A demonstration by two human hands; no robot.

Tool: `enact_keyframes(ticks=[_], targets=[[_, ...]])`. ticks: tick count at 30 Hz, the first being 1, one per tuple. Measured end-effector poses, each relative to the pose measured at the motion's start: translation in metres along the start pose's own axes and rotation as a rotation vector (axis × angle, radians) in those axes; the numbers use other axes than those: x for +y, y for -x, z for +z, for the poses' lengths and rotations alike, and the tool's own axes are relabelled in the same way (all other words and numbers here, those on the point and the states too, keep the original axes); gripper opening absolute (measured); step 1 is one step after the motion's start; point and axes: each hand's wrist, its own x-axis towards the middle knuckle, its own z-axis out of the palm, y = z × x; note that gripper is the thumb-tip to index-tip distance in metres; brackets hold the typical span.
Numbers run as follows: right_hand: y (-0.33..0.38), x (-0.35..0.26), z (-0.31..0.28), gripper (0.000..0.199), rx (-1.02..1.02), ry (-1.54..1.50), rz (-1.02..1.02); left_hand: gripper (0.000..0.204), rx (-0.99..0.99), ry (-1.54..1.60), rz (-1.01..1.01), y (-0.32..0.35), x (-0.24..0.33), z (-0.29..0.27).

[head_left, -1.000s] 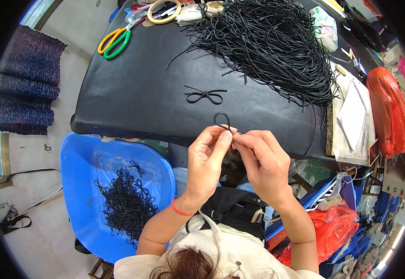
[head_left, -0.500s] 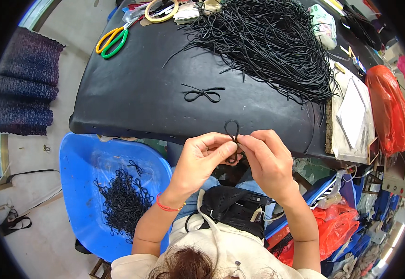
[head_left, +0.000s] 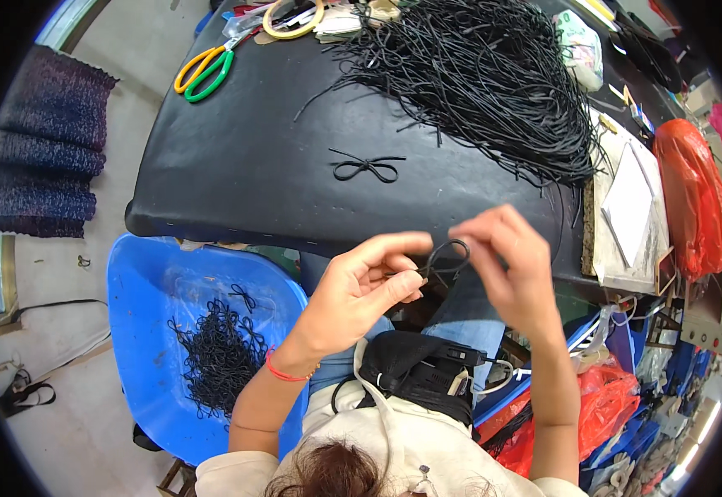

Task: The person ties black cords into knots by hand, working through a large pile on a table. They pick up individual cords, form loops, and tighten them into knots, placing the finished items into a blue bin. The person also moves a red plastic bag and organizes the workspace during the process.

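Observation:
My left hand (head_left: 359, 291) and my right hand (head_left: 511, 262) are raised over my lap, just in front of the black table's (head_left: 237, 166) near edge. Together they pinch a thin black cord (head_left: 447, 257) bent into a small loop between the fingertips. One finished black cord bow (head_left: 367, 168) lies flat on the table beyond my hands. A big heap of loose black cords (head_left: 485, 79) covers the table's far right part.
A blue plastic chair (head_left: 162, 298) at my left holds a pile of tied black bows (head_left: 222, 354). Yellow-green scissors (head_left: 204, 68) and a tape ring (head_left: 293, 16) lie at the table's far left. White papers (head_left: 628, 207) and red plastic bags (head_left: 692, 199) sit to the right.
Both hands have risen slightly and moved apart, and the loop of cord between them has grown wider. The bow on the table has stayed put.

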Motion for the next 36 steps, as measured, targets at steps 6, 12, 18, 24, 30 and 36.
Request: enact_keyframes(ticks=[6, 12, 18, 24, 30, 36], targets=[[0.024, -0.011, 0.024, 0.019, 0.003, -0.098, 0.112, 0.028, -0.026, 0.114, 0.052, -0.011, -0.015, -0.004], [0.031, -0.025, 0.027, 0.021, 0.012, -0.733, 0.455, 0.02, 0.09, 0.008, 0.099, -0.012, -0.021, 0.0], [0.03, -0.02, 0.03, 0.014, 0.072, -0.691, 0.513, 0.018, 0.149, 0.074, 0.137, -0.011, -0.023, 0.007], [0.025, -0.023, 0.033, 0.011, 0.172, -0.631, 0.558, 0.018, 0.252, 0.153, 0.2, -0.009, -0.033, 0.015], [0.023, -0.026, 0.039, 0.014, 0.24, -0.637, 0.604, 0.018, 0.263, 0.146, 0.232, -0.008, -0.033, 0.019], [0.023, -0.007, 0.035, 0.012, 0.112, -0.577, 0.485, 0.012, 0.134, -0.221, 0.181, -0.006, -0.024, 0.003]])
